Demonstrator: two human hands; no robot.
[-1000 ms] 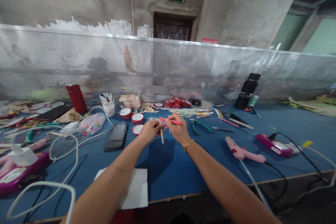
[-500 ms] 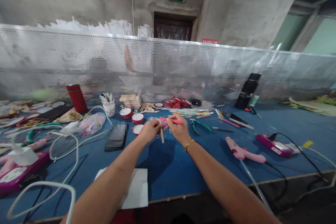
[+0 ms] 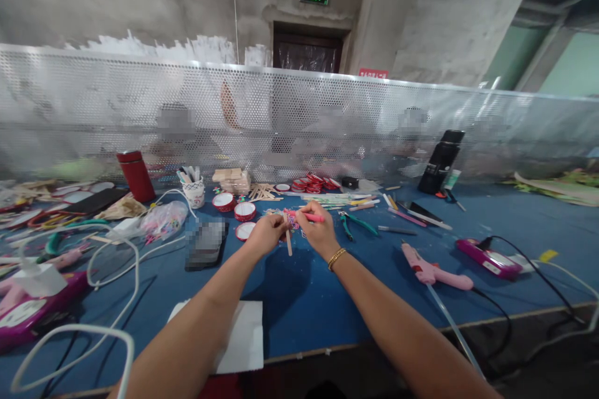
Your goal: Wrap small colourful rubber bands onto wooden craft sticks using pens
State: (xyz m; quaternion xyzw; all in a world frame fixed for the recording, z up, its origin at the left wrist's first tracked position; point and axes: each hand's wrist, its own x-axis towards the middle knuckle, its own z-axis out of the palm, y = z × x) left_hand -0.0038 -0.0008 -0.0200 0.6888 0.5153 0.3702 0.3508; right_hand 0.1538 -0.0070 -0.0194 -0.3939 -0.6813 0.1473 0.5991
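Note:
Over the middle of the blue table, my left hand (image 3: 268, 234) is closed on a flat wooden craft stick (image 3: 289, 243), which points down toward me from the fingers. My right hand (image 3: 317, 230), with a gold bracelet at the wrist, grips a pink pen (image 3: 309, 217). Its tip end is at the upper part of the stick; whether they touch I cannot tell. Small coloured rings (image 3: 299, 229) lie behind and between the hands, partly hidden by them. Just left of my left hand are round white pieces with red rims (image 3: 244, 230).
Right of my hands lie green-handled pliers (image 3: 359, 224) and a pink glue gun (image 3: 433, 271). A phone (image 3: 206, 244), white paper (image 3: 243, 336), a cup of pens (image 3: 193, 190) and a red flask (image 3: 136, 176) are on the left. A perforated metal screen (image 3: 299, 124) stands behind.
Both hands stay in nearly the same place, with the craft stick and pink pen still held. The view has shifted very slightly.

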